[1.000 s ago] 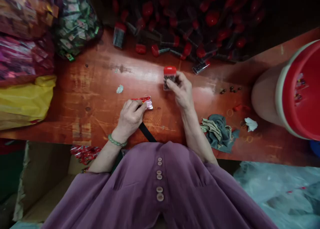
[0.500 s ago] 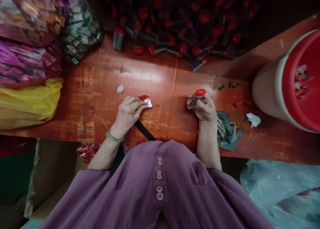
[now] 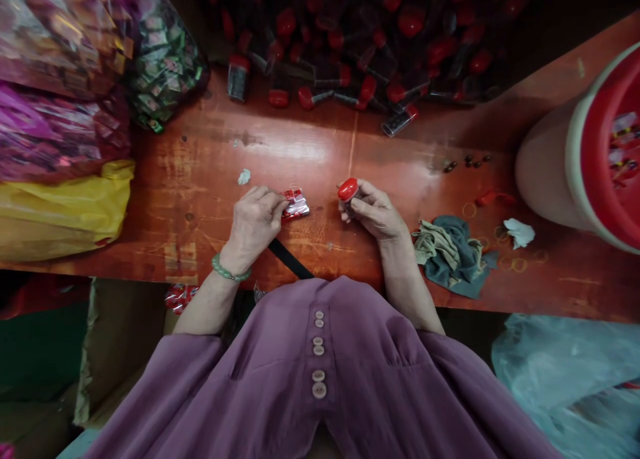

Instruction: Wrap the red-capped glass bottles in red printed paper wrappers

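My left hand [image 3: 257, 220] pinches the left edge of a small red and silvery plastic packet [image 3: 298, 204], close above the table. Held in my right hand [image 3: 377, 212] is a small clear bottle with a rounded red cap [image 3: 348, 189]; the cap points up and to the left, and my fingers hide most of the bottle's body. A gap of bare tabletop lies between the packet and the bottle. A crumpled grey-green cloth [image 3: 453, 255] lies to the right of my right wrist.
Red-capped bottles [image 3: 320, 72] are heaped at the back. Bags of small packets [image 3: 60, 132] line the left side. A white bucket with a red top [image 3: 555, 159] stands at the right, near brown beads [image 3: 469, 162], rubber bands [image 3: 513, 264] and a crumpled white scrap [image 3: 520, 233].
My right hand has brought the red-capped bottle leftward, nearer the packet. My left hand has shifted slightly left on the packet, and more of it shows. The view has turned a little.
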Demonstrator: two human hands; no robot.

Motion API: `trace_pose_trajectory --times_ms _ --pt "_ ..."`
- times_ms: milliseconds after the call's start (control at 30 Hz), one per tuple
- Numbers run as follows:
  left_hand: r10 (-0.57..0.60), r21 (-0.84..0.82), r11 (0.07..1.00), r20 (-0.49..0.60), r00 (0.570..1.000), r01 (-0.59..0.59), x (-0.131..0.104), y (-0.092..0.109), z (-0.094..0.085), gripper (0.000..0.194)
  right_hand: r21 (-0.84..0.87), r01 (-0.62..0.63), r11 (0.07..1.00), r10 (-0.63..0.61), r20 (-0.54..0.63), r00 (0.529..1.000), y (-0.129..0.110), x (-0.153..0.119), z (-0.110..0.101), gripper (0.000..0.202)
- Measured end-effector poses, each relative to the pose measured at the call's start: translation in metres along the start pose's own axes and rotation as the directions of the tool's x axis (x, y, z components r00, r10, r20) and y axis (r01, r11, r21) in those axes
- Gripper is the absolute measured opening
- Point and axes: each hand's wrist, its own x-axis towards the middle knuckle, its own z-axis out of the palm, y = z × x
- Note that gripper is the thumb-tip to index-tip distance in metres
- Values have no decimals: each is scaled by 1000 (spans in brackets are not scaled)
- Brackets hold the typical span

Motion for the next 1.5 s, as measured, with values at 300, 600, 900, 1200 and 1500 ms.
trace_pose_trajectory --times_ms 300,600,900,1200,1500 --pt "157 -13 987 -105 982 -159 -14 0 13 16 -59 -27 998 27 -16 1000 8 10 30 38" --pt "87 139 988 -96 992 -73 -30 4 32 29 -307 62 950 -115 -155 981 15 22 47 28" --pt "53 43 998 -157 986 -47 -25 1 35 20 -425 94 900 -154 -108 982 12 24 56 17" --pt "137 9 990 -275 952 -139 -24 -3 30 11 -421 -28 906 -47 -166 985 4 29 64 36" --pt "146 5 989 -207 967 -149 -34 -3 30 12 -304 -161 939 106 -189 976 16 35 69 34"
